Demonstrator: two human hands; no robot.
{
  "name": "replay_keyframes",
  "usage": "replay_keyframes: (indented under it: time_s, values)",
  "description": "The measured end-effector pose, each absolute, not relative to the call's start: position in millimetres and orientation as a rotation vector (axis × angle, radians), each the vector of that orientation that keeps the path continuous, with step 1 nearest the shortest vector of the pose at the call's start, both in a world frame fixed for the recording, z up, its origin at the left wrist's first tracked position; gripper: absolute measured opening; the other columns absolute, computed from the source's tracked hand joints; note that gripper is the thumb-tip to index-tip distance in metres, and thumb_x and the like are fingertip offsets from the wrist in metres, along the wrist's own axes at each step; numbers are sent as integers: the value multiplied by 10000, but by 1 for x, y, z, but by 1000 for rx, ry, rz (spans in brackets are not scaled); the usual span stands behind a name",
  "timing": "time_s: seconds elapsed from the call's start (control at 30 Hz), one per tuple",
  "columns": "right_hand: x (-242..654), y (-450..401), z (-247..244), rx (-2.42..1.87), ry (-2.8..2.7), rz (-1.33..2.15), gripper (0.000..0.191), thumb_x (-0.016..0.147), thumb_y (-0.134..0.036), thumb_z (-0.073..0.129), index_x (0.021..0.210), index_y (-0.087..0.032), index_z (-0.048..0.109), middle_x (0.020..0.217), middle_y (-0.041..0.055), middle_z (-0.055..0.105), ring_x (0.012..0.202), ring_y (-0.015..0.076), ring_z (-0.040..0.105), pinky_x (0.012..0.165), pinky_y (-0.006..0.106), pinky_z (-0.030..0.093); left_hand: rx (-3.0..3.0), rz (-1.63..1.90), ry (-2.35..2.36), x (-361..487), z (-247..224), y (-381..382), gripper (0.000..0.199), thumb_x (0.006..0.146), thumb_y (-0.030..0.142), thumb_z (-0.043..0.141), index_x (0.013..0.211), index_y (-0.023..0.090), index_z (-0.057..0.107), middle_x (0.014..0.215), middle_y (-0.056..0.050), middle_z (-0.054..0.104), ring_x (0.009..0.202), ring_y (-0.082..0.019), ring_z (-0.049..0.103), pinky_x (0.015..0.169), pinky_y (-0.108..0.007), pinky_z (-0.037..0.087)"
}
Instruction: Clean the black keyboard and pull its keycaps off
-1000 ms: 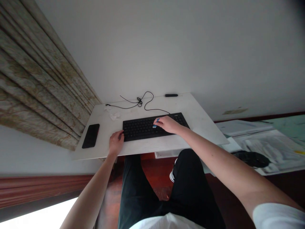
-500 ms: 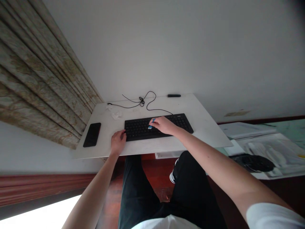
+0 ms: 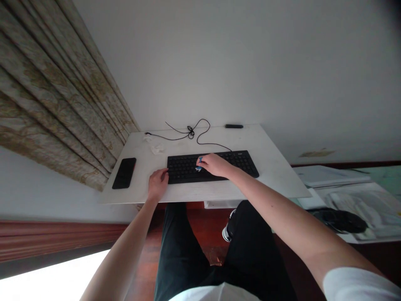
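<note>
A black keyboard (image 3: 183, 168) lies on the white table. At its left end is my left hand (image 3: 158, 184), with fingers and thumb closed on the keyboard's edge and the palm low over the tabletop. My right hand (image 3: 214, 164) reaches over the middle of the keyboard. Pinched in its fingers is a small blue brush (image 3: 200, 163), whose whitish bristles point down at the keys and look bent and splayed. The hand and forearm cover part of the keys to the right.
On the white table (image 3: 216, 191), a black phone (image 3: 124, 173) lies left and crumpled tissue (image 3: 157, 149) sits behind the keyboard. A bundled black cable (image 3: 191, 132) and a black pen-like stick (image 3: 234, 126) lie near the wall. A lower surface with papers and a black item (image 3: 341, 220) stands right.
The whole view has shifted a little. The brush stays over nearly the same keys, its bristles now looking more bent and spread. My left hand keeps its place at the keyboard's edge.
</note>
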State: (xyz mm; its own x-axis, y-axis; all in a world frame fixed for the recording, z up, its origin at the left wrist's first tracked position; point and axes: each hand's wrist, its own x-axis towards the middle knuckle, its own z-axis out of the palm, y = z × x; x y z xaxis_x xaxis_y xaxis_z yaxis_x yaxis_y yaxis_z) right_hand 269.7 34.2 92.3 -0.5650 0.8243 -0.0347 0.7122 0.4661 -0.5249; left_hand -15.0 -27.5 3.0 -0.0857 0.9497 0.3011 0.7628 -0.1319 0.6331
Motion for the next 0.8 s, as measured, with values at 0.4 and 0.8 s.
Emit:
replay_keyframes:
  time_s: [0.4, 0.8]
  values:
    - [305, 32, 98, -1348, -2519, 675, 245, 999, -273, 520, 925, -221, 747, 963, 41, 770, 858, 189, 687, 796, 289, 447, 1934, 1028, 1901, -15, 2, -28, 308, 932, 309, 502, 1127, 224, 724, 1104, -85, 748, 1075, -265, 672, 1038, -456, 514]
    - [348, 28, 100, -1410, -2579, 544, 252, 1005, -270, 515, 941, -223, 754, 946, 46, 775, 851, 205, 699, 771, 298, 455, 1921, 992, 1923, -13, 6, -30, 348, 933, 345, 490, 1146, 204, 726, 1146, -100, 744, 1095, -272, 667, 1044, -467, 510]
